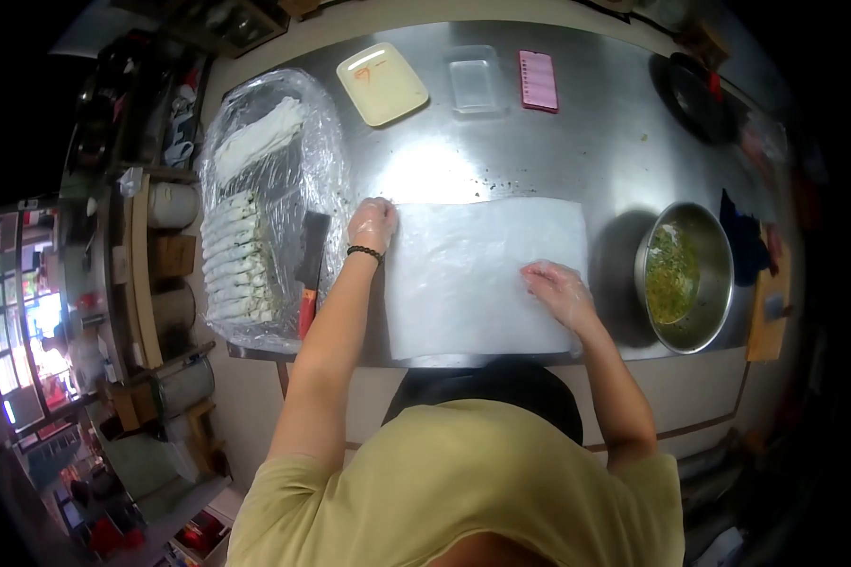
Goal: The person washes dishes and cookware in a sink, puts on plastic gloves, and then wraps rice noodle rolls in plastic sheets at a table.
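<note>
A thin white sheet [477,312], whose material I cannot make out, lies flat on the steel table in front of me. My left hand [373,225], in a clear plastic glove, is closed at the sheet's upper left edge and seems to pinch it. Over the right part of the sheet is my right hand [560,291], also gloved, with its fingertips pressed together; whether anything is between them is hidden. Left of my left forearm a cleaver [314,248] with a red handle rests at the edge of a plastic-covered tray [298,203].
Several white filled rolls [234,269] and a folded white sheet [260,140] lie on that tray. A steel bowl [719,307] of green mixture stands right. Along the back are a cream tray [383,85], a clear container [476,80], a pink pad [538,80] and a black pan [695,99].
</note>
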Available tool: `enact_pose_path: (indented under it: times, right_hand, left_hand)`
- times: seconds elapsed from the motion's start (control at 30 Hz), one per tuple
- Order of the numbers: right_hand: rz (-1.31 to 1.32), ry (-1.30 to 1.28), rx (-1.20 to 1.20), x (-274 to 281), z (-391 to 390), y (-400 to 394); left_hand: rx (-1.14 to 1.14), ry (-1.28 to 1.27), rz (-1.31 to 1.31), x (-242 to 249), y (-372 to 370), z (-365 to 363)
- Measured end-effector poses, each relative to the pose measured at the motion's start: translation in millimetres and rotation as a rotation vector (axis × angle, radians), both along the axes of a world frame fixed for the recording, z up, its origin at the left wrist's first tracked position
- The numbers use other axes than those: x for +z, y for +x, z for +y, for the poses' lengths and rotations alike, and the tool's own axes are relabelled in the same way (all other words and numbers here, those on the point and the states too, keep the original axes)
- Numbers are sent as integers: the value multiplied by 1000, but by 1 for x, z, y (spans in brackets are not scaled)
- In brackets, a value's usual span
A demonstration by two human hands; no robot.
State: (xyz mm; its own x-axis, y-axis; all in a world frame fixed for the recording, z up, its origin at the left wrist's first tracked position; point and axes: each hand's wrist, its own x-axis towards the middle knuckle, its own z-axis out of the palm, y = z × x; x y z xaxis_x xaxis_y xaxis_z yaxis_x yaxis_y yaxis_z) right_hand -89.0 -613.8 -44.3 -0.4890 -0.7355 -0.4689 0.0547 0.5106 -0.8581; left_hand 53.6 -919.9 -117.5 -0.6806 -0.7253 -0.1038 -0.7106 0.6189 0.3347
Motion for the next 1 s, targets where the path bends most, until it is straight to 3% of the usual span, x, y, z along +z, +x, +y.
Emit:
enact_pose_path:
  times: [0.17, 0.23, 0.37, 0.47, 0.57, 0.63, 0.73, 0.87, 0.93, 1.0]
  right_hand:
    - [-56, 27, -16, -2, 0, 8]
    - [-47, 25, -16, -5, 2, 9]
    - [-21, 8, -20, -13, 5, 11]
    - [-42, -8, -37, -15, 6, 13]
    - [-53, -12, -45, -18, 6, 13]
    - [-47, -2, -40, -17, 6, 14]
    - [-21, 19, -12, -13, 4, 17]
    - [-47, 17, -1, -17, 4, 20]
    - [-51, 14, 7, -17, 4, 20]
    - [-23, -11, 40, -12, 0, 20]
  left_hand:
    - [-17, 122, -95, 13, 3, 0]
    - [-23, 2, 151, 4, 10, 4]
    - [-100, -87, 112, -9, 15, 9]
    - [-1, 36, 97, -21, 17, 6]
    - [-126, -133, 182, -7, 14, 7]
    - [-15, -9, -49, 8, 4, 7]
    - [141, 205, -75, 17, -6, 3]
    - [187, 245, -96, 15, -12, 1]
    - [34, -8, -57, 11, -10, 1]
    - [-12, 5, -58, 12, -6, 3]
